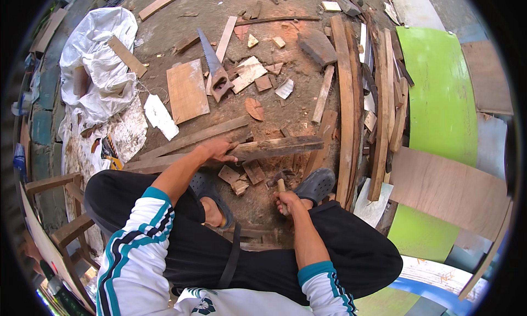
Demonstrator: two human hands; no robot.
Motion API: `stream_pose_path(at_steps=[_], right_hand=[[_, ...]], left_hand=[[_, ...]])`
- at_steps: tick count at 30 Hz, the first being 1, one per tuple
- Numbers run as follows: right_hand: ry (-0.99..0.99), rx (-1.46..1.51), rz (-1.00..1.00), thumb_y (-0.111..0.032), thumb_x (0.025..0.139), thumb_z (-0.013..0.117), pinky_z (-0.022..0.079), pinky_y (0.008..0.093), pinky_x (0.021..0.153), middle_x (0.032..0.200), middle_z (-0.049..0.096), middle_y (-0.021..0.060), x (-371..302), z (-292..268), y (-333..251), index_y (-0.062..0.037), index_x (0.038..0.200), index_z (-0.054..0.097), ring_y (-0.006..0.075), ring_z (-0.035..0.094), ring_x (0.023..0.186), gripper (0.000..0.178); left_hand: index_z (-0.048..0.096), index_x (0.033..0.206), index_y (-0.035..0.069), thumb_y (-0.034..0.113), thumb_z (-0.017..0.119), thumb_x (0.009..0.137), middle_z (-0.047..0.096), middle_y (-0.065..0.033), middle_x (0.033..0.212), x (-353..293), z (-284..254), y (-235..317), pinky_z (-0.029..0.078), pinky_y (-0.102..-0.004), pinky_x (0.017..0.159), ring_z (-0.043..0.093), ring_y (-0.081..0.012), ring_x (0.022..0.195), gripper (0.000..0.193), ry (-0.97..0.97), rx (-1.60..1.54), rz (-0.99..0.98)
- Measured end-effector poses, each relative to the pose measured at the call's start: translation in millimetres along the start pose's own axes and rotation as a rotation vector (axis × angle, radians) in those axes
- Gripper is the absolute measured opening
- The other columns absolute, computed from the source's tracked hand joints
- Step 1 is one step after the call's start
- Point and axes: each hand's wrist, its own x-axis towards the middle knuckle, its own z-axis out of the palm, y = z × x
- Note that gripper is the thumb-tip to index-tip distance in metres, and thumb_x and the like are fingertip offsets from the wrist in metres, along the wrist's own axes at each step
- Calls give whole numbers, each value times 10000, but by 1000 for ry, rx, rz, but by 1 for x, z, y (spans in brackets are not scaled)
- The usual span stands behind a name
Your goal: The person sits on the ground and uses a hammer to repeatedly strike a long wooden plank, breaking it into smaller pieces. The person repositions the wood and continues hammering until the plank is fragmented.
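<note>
My left hand [218, 150] grips the left end of a weathered wooden beam [280, 147], its fingers closed over the edge. The beam extends to the right in front of my feet. My right hand [288, 202] is wrapped around the light wooden handle of a hammer [281, 187], beside my right shoe. The hammer's dark head points away from me, low near the ground, and is hard to make out. Small wood offcuts [239, 185] lie below the beam, between my feet. Other long boards [192, 139] lie just beyond my left forearm.
A handsaw [213, 63] lies among scraps beyond the beam, near a square plywood piece [188, 91]. A white sack [97, 63] is at left, above a wooden stool [68, 228]. Long planks [345, 107] and green panels [437, 91] line the right. A stone block [318, 48] sits farther off.
</note>
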Motion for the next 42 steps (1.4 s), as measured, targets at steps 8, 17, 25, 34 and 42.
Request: stream_pose_path(at_steps=[8, 17, 25, 34, 42], right_hand=[[68, -8, -77, -263, 957, 644, 423, 351, 398, 641, 512, 48, -3, -2, 10, -33, 892, 544, 173, 475, 461, 259], [626, -419, -789, -366, 925, 660, 429, 370, 413, 608, 577, 55, -23, 21, 41, -21, 928, 632, 181, 541, 456, 347], [635, -138, -809, -376, 925, 662, 443, 417, 606, 739, 621, 164, -35, 23, 0, 15, 951, 632, 303, 607, 668, 393], [685, -69, -937, -361, 949, 657, 439, 411, 616, 697, 596, 119, -90, 27, -49, 24, 929, 621, 238, 577, 630, 388], [721, -207, -993, -314, 924, 680, 435, 384, 602, 672, 563, 102, -100, 48, -94, 12, 900, 618, 204, 553, 636, 333]], left_hand=[[608, 1341, 180, 381, 527, 1004, 473, -122, 1439, -2, 59, 39, 313, -472, 1095, 407, -286, 1344, 401, 422, 249, -221], [464, 1430, 155, 428, 508, 1011, 476, -134, 1360, -4, 94, 34, 284, -472, 1138, 411, -304, 1325, 501, 599, 271, -275], [537, 1315, 96, 149, 620, 834, 547, -98, 1131, -2, 89, 17, 456, -383, 869, 557, -272, 1046, 491, 522, 342, -84], [519, 1334, 88, 147, 648, 805, 543, -115, 1182, -16, 26, 17, 445, -406, 924, 549, -289, 1109, 547, 628, 270, -122], [480, 1359, 90, 331, 711, 852, 519, -109, 1273, 2, 30, -20, 401, -434, 1042, 502, -290, 1227, 608, 480, 243, -220]])
